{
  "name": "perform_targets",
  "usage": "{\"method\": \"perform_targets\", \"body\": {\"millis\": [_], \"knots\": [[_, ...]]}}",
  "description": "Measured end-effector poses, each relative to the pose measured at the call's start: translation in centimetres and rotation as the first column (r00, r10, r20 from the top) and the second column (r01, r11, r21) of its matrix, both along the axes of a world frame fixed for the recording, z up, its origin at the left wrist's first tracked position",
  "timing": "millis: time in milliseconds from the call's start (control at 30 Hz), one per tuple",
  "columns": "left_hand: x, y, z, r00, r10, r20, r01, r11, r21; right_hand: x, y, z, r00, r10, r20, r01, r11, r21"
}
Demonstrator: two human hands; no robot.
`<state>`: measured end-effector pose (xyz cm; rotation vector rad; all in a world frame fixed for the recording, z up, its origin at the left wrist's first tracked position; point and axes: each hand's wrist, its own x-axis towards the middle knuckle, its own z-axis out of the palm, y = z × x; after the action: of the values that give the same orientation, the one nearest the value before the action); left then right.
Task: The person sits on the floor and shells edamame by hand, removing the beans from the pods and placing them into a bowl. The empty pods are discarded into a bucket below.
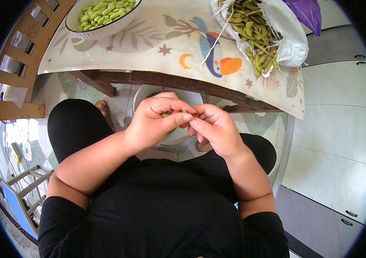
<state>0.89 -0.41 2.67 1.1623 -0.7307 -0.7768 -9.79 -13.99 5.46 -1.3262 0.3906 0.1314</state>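
Observation:
My left hand [160,117] is curled around green soybean pods [166,114], partly hidden by its fingers. Thumb and fingertips of my right hand [217,127] pinch together against the left fingertips; whatever lies between them is too small to tell. Both hands hover over a white basin [175,138] on the floor between my legs, its contents mostly hidden. On the table, at the upper left, a white bowl with a dark rim [97,34] holds shelled green beans [105,13]. At the upper right, a white woven plastic sack [294,42] lies open, full of soybean pods [257,35].
A table with a printed cover [157,61] spans the front, its wooden frame [170,80] beneath. Wooden railings [12,54] stand at left, above a folding step stool [28,190]. Pale cabinets [334,129] line the right. A purple plastic bag [307,13] is beside the sack.

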Motion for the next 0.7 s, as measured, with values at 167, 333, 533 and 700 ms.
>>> {"method": "perform_targets", "body": {"millis": [167,333,533,700], "knots": [[0.3,0.2,0.3,0.996,0.017,0.088,-0.023,0.997,0.072,0.3,-0.4,-0.1,0.999,0.043,-0.027,-0.035,0.972,0.231],[0.3,0.1,-0.3,0.999,-0.017,-0.05,0.019,0.999,0.032,0.4,-0.5,-0.7,0.998,0.05,-0.03,-0.036,0.93,0.366],[0.4,0.3,-0.8,0.974,-0.108,-0.199,0.116,0.993,0.029,0.2,-0.5,-0.8,0.997,0.031,-0.065,0.001,0.9,0.436],[0.0,0.1,-0.8,0.947,-0.149,-0.283,0.135,0.989,-0.067,0.2,-0.5,-1.0,0.997,0.05,-0.051,-0.021,0.888,0.459]]}}
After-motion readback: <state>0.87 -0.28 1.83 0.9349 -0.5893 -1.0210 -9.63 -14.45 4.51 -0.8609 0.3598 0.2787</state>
